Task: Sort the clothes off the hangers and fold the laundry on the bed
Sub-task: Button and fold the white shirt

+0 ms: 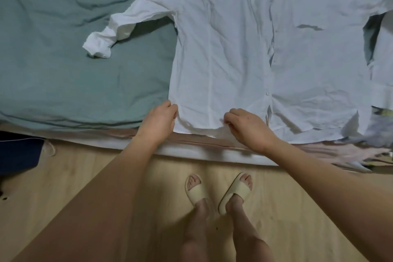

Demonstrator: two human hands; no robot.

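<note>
While you stand at the near edge of the bed [63, 70], the white shirt [234, 49] lies spread flat and button-side up on the teal cover, its hem running along that near edge just ahead of both your hands. Your left hand [158, 120] sits at the hem's left corner, fingers curled in and pinching the cloth there. Your right hand [244, 125] is further along the same hem, short of the button placket, with its fingers bent down and gripping a small bunched fold of fabric. One sleeve [119, 27] trails out to the left across the cover, its cuff crumpled well away from your left hand. Other pale laundry [380, 130] lies at the bed's right edge, beside the shirt. Your feet in cream slippers [219, 191] stand on the wooden floor [85, 166] below.
</note>
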